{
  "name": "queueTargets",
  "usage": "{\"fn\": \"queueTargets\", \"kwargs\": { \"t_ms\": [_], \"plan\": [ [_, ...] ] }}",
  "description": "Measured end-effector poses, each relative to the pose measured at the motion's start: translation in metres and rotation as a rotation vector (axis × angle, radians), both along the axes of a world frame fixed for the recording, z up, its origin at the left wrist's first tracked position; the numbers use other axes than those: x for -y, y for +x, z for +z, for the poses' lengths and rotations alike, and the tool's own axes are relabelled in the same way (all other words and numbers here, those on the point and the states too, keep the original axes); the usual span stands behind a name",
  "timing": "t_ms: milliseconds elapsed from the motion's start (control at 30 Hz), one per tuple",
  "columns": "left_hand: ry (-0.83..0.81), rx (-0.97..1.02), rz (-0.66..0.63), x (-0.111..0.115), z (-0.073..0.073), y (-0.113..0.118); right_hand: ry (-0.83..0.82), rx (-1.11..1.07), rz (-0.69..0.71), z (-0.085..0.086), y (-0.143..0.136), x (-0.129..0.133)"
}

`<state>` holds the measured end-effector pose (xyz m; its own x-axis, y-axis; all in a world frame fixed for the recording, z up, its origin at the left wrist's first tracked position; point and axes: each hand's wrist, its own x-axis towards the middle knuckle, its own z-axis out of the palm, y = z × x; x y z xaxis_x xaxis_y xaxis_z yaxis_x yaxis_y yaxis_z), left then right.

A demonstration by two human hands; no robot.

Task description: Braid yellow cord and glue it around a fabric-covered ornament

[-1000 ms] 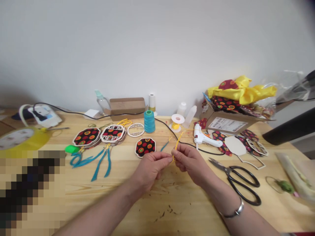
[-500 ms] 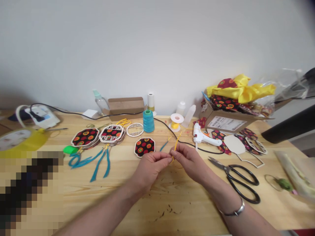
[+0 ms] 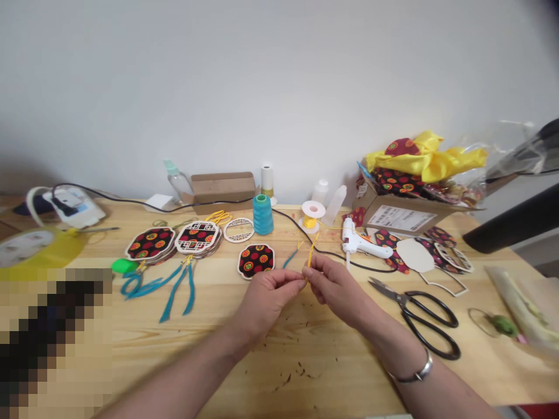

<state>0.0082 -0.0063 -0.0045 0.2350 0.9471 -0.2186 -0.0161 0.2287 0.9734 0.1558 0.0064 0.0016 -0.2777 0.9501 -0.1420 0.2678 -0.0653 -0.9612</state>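
My left hand point(image 3: 273, 294) pinches the lower part of a thin yellow cord point(image 3: 310, 256) over the middle of the table. Touching it from the right, my right hand point(image 3: 332, 285) grips the same cord, whose upper end sticks up between thumb and finger. A black patterned fabric piece point(image 3: 257, 261) with a pale edge lies just left of the hands. Behind them are a teal thread cone point(image 3: 262, 215), a spool of yellow cord point(image 3: 310, 222) and a short teal tassel point(image 3: 292, 256). The fingertips hide part of the cord.
Black-handled scissors point(image 3: 419, 317) lie right of my right forearm. A white glue gun point(image 3: 364, 245) and its black cable sit behind. Patterned pieces point(image 3: 198, 238) with teal ribbons point(image 3: 177, 291) are at left. A cardboard box point(image 3: 402, 218) of fabric stands at back right.
The hands stay together on the cord. The cord's upper end stands slightly more upright and a little further left; the fingers have shifted only slightly.
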Motion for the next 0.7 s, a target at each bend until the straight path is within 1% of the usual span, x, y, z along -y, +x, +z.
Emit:
{"fn": "queueTargets", "kwargs": {
  "t_ms": [167,367,533,700],
  "plan": [
    [0.009,-0.016,0.000,0.0005,0.0015,0.0001,0.057,0.045,-0.014,0.0009,0.0018,-0.0029],
    [-0.027,-0.009,-0.034,0.0006,0.0023,0.0003,0.061,0.042,-0.038,0.0016,0.0026,-0.0030],
    [-0.043,-0.013,0.003,0.0016,0.0020,-0.0001,-0.025,-0.023,-0.031,0.0030,0.0024,-0.0028],
    [-0.142,0.021,0.057,0.0012,-0.0001,-0.0002,-0.095,-0.119,0.016,0.0065,0.0035,-0.0043]
  ]
}}
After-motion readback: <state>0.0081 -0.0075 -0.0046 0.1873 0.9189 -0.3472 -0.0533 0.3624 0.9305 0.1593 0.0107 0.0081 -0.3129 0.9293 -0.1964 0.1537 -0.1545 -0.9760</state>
